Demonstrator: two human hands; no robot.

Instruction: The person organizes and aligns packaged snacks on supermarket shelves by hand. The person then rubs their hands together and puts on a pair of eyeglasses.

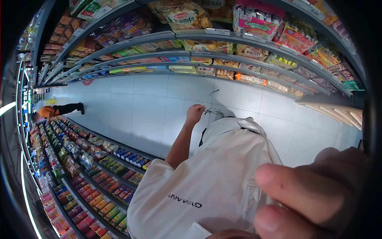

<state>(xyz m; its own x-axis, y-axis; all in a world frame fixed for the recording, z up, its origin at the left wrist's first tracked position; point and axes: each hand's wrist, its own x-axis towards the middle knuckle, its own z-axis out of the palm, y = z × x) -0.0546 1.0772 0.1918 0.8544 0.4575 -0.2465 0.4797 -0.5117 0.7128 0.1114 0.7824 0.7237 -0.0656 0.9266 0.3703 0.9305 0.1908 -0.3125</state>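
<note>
Low in front of my body, my left hand (pixel 194 114) is closed on a pair of thin-framed eyeglasses (pixel 213 111). One temple arm with a dark tip points up and away from the fingers, above the grey floor. Very near the camera, my right hand (pixel 306 193) looms large at the lower right. Two of its fingers point left with a gap between them, and nothing shows in that gap. The rest of that hand runs into shadow. Behind it is my cream shirt (pixel 223 167) with dark lettering.
Shelves of packaged bread and snacks (pixel 187 18) line the far side. Another rack of snack packs and cans (pixel 95 191) stands at lower left. Between them runs a tiled floor (pixel 147 97). A person in an orange top (pixel 49 111) stands down the aisle. Pale wooden slats (pixel 334 111) are at right.
</note>
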